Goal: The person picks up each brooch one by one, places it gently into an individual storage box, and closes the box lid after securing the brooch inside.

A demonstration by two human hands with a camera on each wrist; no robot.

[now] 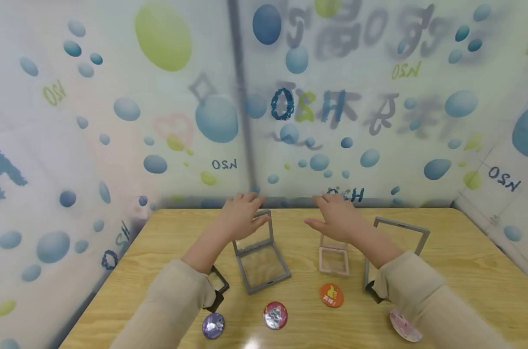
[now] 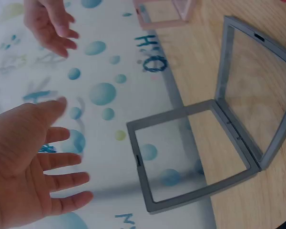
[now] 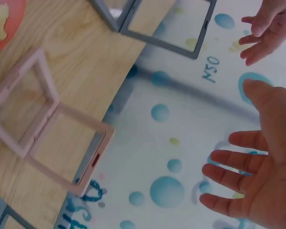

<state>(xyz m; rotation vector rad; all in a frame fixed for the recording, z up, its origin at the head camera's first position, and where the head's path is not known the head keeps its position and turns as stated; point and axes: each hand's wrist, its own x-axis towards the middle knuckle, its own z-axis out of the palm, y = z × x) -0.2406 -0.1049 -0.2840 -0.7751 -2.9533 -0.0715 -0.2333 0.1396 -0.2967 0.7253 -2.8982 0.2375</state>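
Both hands are raised over the far part of the table, fingers extended and holding nothing. My left hand (image 1: 242,218) is above the opened grey hinged display frame (image 1: 264,266), covering part of its raised lid in the head view. In the left wrist view the left hand (image 2: 19,162) has its fingers spread, apart from the frame. Over the small pink hinged frame (image 1: 333,261) hovers my right hand (image 1: 340,218). The right wrist view shows the right hand (image 3: 271,162) with straight fingers, clear of the pink frame (image 3: 62,107). Both frames have transparent panes.
Another grey frame (image 1: 403,225) stands opened at the right, partly behind the right forearm. A small black frame (image 1: 222,285) shows beside the left sleeve. Nearer lie round badges: purple (image 1: 213,325), red (image 1: 275,315), orange (image 1: 332,295) and pink (image 1: 405,325). A bubble-patterned curtain (image 1: 181,145) hangs behind the table.
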